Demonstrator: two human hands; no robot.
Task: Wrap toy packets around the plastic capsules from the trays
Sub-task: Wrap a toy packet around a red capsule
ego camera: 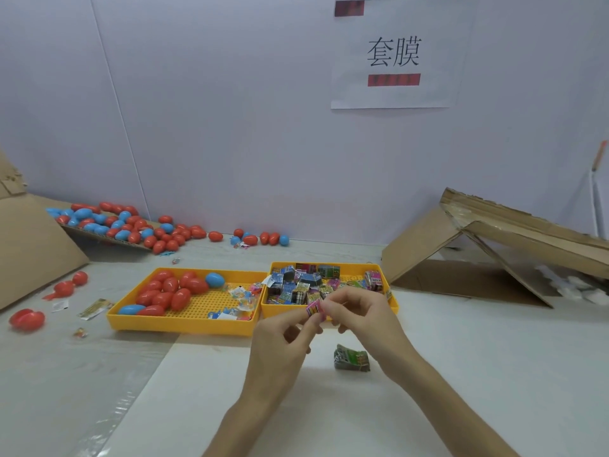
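Two yellow trays sat touching, side by side, on the worktop (461,374). The left tray (184,323) held red and blue capsules (171,291) at its far left and small toy bits at its right. The right tray (280,310) was heaped with packets (296,285). More capsules lay loose by the back wall, many on a cardboard flap (99,237), and an opened box (478,245) lay to the right. A green packet (352,357) lay on the worktop near the right wrist.

Both hands were raised in front of the right tray, hiding part of its front wall. The left hand (286,338) and right hand (362,311) pinched a pink packet (313,307) between their fingertips. Its striped face looked toward the camera, slightly tilted; the fingers covered too much of it to tell its long axis.
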